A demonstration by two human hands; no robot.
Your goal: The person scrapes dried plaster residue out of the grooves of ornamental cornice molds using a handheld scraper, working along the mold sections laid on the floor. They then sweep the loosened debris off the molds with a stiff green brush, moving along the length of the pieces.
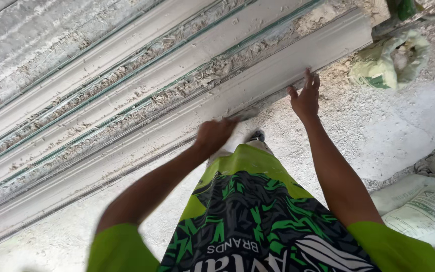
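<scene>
Long white plaster mouldings (pixel 177 126) lie side by side in a row across a bench, running diagonally from lower left to upper right. My left hand (pixel 214 134) is closed at the near edge of the closest moulding. A small grey flat tool (pixel 247 114) sticks out of it, blurred. My right hand (pixel 305 98) has its fingers spread, and the fingertips rest on that same near edge further right. Both arms reach out from green sleeves.
Plaster crumbs and dust fill the gaps between the mouldings and cover the floor (pixel 378 126). A pale green sack (pixel 388 63) sits at the upper right, and white sacks (pixel 421 206) lie at the lower right. My shoe (pixel 257 136) stands below the bench edge.
</scene>
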